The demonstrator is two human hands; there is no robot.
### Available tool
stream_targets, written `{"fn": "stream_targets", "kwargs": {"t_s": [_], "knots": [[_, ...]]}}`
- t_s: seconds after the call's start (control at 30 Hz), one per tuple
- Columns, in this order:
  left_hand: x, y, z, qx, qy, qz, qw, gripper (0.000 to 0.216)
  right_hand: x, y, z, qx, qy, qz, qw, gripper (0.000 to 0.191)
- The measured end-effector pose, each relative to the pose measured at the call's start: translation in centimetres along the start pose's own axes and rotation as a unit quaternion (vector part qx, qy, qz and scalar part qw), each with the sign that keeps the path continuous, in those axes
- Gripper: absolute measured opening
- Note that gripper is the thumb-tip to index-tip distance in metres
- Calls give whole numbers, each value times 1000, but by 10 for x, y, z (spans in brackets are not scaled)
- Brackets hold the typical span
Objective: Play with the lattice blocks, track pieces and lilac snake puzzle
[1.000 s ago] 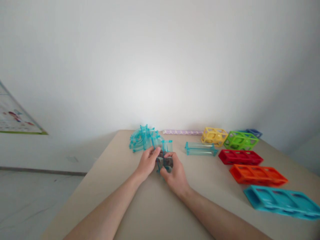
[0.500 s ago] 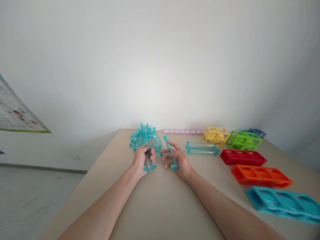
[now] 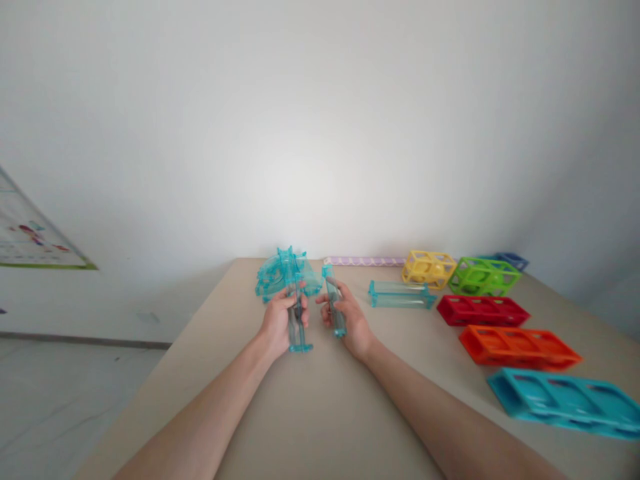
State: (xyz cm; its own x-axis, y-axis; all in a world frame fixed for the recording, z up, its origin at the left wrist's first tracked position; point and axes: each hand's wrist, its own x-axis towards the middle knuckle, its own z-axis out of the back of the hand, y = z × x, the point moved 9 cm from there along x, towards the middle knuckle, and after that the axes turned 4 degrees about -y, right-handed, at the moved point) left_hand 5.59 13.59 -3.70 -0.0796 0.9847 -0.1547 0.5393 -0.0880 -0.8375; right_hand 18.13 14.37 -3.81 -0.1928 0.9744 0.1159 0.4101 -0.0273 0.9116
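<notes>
My left hand (image 3: 279, 321) is closed round a clear teal plastic track piece (image 3: 300, 339), held lengthwise away from me with its flanged end toward me. A second clear teal track piece (image 3: 336, 310) is gripped in my right hand (image 3: 354, 323), nearly parallel to the first and a small gap apart from it. Behind my left hand lies a pile of clear teal pieces (image 3: 285, 270), some of them curved. To the right of my right hand, a straight clear teal track piece (image 3: 403, 295) rests on the table.
Along the right side stand a yellow frame block (image 3: 429, 269), a green one (image 3: 485, 277), a dark blue one (image 3: 513, 260), and red (image 3: 483, 311), orange (image 3: 520, 348) and turquoise (image 3: 565, 400) blocks. A patterned purple strip (image 3: 367, 261) lies against the wall. The table's left edge borders the floor (image 3: 75, 393).
My right hand has moved slightly left, and its track piece stands straighter and closer to the left one. The left piece has turned a little. The whole view has shifted slightly.
</notes>
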Motion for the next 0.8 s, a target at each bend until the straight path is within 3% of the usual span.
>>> {"fn": "stream_targets", "kwargs": {"t_s": [0.17, 0.47, 0.8], "knots": [[-2, 2, -6, 14, 28, -5, 999, 41, -9, -1, -19, -10, 90, 25, 996, 57], [3, 12, -6, 27, 51, 16, 998, 48, -20, 2, -33, -93, 173, 25, 980, 57], [-5, 19, -10, 36, 39, 85, 995, 52, -29, 4, -41, -130, 202, 39, 970, 55]]}}
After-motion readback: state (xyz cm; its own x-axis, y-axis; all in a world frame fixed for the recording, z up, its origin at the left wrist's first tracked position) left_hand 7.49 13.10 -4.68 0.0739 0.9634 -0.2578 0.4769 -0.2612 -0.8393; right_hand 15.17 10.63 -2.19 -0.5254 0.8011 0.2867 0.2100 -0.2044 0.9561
